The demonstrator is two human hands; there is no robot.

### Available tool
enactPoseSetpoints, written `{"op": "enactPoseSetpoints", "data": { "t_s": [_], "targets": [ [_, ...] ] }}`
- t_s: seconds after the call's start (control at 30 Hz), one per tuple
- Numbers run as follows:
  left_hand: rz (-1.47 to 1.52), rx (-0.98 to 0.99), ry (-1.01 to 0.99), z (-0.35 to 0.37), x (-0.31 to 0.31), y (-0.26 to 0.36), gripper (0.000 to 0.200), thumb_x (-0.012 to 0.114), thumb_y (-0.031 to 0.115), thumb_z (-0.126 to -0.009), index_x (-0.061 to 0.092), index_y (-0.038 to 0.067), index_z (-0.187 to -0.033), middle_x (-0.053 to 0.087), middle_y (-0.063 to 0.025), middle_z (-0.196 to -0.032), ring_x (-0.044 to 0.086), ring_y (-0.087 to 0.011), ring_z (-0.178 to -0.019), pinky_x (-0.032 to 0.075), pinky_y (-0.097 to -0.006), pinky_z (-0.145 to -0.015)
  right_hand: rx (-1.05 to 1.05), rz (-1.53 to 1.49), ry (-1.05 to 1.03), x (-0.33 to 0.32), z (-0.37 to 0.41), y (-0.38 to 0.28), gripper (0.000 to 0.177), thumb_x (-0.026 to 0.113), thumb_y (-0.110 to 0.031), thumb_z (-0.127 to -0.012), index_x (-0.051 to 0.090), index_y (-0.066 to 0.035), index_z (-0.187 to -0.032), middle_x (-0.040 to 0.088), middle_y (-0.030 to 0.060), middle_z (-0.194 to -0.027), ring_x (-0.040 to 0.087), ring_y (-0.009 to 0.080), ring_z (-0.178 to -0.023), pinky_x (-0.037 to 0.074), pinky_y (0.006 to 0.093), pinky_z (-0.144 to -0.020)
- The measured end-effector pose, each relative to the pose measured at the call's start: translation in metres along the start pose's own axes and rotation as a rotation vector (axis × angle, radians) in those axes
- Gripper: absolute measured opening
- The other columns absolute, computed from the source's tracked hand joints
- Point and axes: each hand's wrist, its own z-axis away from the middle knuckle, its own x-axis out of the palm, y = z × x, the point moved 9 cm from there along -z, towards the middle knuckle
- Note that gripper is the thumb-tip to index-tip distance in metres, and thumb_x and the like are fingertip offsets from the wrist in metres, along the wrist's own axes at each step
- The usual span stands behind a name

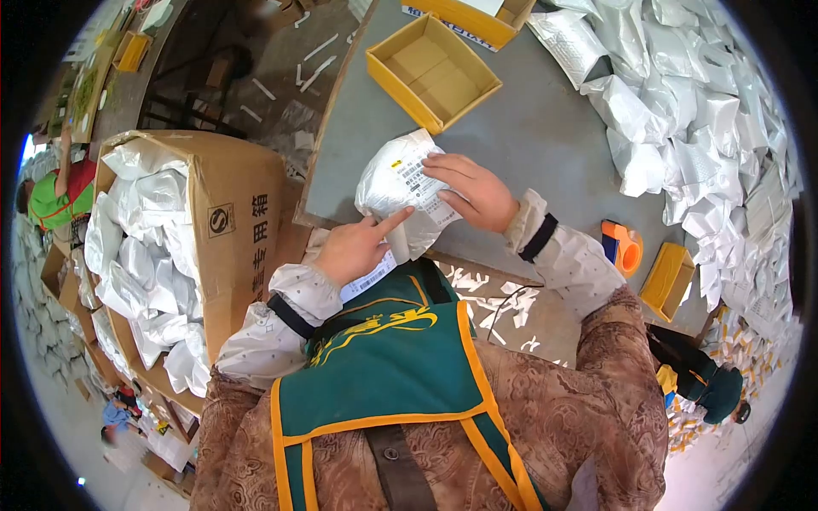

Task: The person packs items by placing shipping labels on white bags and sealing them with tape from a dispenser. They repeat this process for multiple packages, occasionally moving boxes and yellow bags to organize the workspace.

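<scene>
A silvery-white mailer bag [383, 192] lies at the near edge of the grey table, with a printed shipping label [411, 175] on its upper face. My right hand [475, 194] rests flat on the label's right side, its fingers stretched out. From the lower left, my left hand [354, 251] reaches the bag with its index finger extended onto it. The other left fingers are curled over a white sheet of barcode labels [371, 278], which shows below the hand against my apron. Part of that grip is hidden.
An open yellow cardboard box [434, 72] stands beyond the bag. At right are a tape dispenser [626, 249], a small yellow box [668, 281] and a large heap of mailers [673, 128]. A tall carton [239, 230] full of mailers stands left. Other people work at both sides.
</scene>
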Motion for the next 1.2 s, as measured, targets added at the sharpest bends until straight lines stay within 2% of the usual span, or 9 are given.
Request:
{"op": "enactPoseSetpoints", "data": {
  "t_s": [0.2,0.3,0.47,0.7,0.8,1.0,1.03,1.13,1.2],
  "targets": [
    [-0.046,-0.002,-0.021,0.003,0.003,-0.001,0.071,0.059,0.023,-0.088,0.025,0.035,-0.149,0.060,-0.0128,-0.090,0.065,-0.0334,-0.071,0.055,-0.0429,-0.064,-0.046,0.151,-0.020,0.003,0.001,-0.001,0.064,0.064,-0.018,-0.085,0.038,0.000,-0.141,0.034,0.0191,-0.148,0.029,0.0361,-0.139,0.025,0.0452,-0.114],
    [-0.054,-0.004,-0.045,0.004,0.001,0.006,0.072,0.060,0.023,-0.088,0.024,0.034,-0.150,0.060,-0.0126,-0.088,0.065,-0.0333,-0.070,0.054,-0.0432,-0.063,0.129,0.175,0.244,-0.017,0.033,-0.003,0.066,0.063,-0.020,-0.085,0.036,0.003,-0.141,0.034,0.0213,-0.148,0.029,0.0387,-0.139,0.023,0.0463,-0.115],
    [-0.012,0.046,-0.003,0.002,-0.014,0.022,0.075,0.060,0.020,-0.087,0.022,0.031,-0.151,0.061,-0.0140,-0.089,0.064,-0.0347,-0.071,0.053,-0.0445,-0.063,0.335,0.210,0.311,0.011,0.087,-0.020,0.068,0.061,-0.020,-0.086,0.032,0.004,-0.143,0.030,0.0221,-0.150,0.026,0.0385,-0.140,0.019,0.0503,-0.115],
    [-0.065,-0.003,0.012,-0.024,-0.001,0.018,0.079,0.058,0.015,-0.085,0.019,0.032,-0.152,0.064,-0.0167,-0.087,0.065,-0.0349,-0.069,0.053,-0.0464,-0.064,0.564,0.168,0.378,0.068,0.082,-0.014,0.074,0.059,-0.026,-0.089,0.024,0.003,-0.147,0.025,0.0234,-0.152,0.021,0.0365,-0.143,0.011,0.0538,-0.115],
    [-0.092,-0.023,-0.042,-0.025,0.002,0.018,0.078,0.057,0.015,-0.085,0.018,0.031,-0.152,0.065,-0.0167,-0.084,0.065,-0.0345,-0.070,0.053,-0.0464,-0.065,0.598,0.123,0.447,0.086,0.086,-0.008,0.073,0.058,-0.028,-0.090,0.024,0.002,-0.147,0.026,0.0231,-0.152,0.022,0.0371,-0.143,0.013,0.0539,-0.115],
    [-0.091,-0.002,-0.087,-0.023,-0.003,0.019,0.080,0.059,0.017,-0.086,0.016,0.032,-0.152,0.065,-0.0181,-0.080,0.064,-0.0377,-0.072,0.052,-0.0475,-0.067,0.693,0.201,0.339,0.098,0.118,0.012,0.062,0.058,-0.029,-0.090,0.037,0.003,-0.139,0.038,0.0237,-0.144,0.028,0.0399,-0.139,0.022,0.0535,-0.112],
    [-0.078,0.014,-0.084,-0.022,-0.003,0.020,0.081,0.060,0.018,-0.086,0.016,0.032,-0.152,0.065,-0.0187,-0.079,0.064,-0.0391,-0.071,0.052,-0.0482,-0.067,0.687,0.186,0.415,0.091,0.126,0.014,0.056,0.058,-0.026,-0.091,0.043,0.003,-0.135,0.042,0.0239,-0.141,0.032,0.0408,-0.136,0.026,0.0503,-0.111],
    [-0.091,0.040,-0.079,-0.018,-0.008,0.022,0.083,0.061,0.018,-0.085,0.013,0.027,-0.153,0.065,-0.0202,-0.078,0.064,-0.0404,-0.071,0.051,-0.0495,-0.068,0.703,0.284,0.549,0.059,0.139,-0.002,0.053,0.057,-0.024,-0.090,0.044,0.004,-0.134,0.042,0.0237,-0.141,0.035,0.0411,-0.132,0.029,0.0478,-0.110],
    [-0.039,-0.066,-0.060,-0.018,-0.015,0.013,0.084,0.061,0.019,-0.085,0.011,0.022,-0.153,0.065,-0.0216,-0.079,0.064,-0.0409,-0.072,0.051,-0.0502,-0.068,0.653,0.308,0.583,0.036,0.128,-0.019,0.050,0.057,-0.020,-0.090,0.045,0.003,-0.133,0.042,0.0226,-0.142,0.037,0.0410,-0.130,0.030,0.0469,-0.109]
  ]
}}
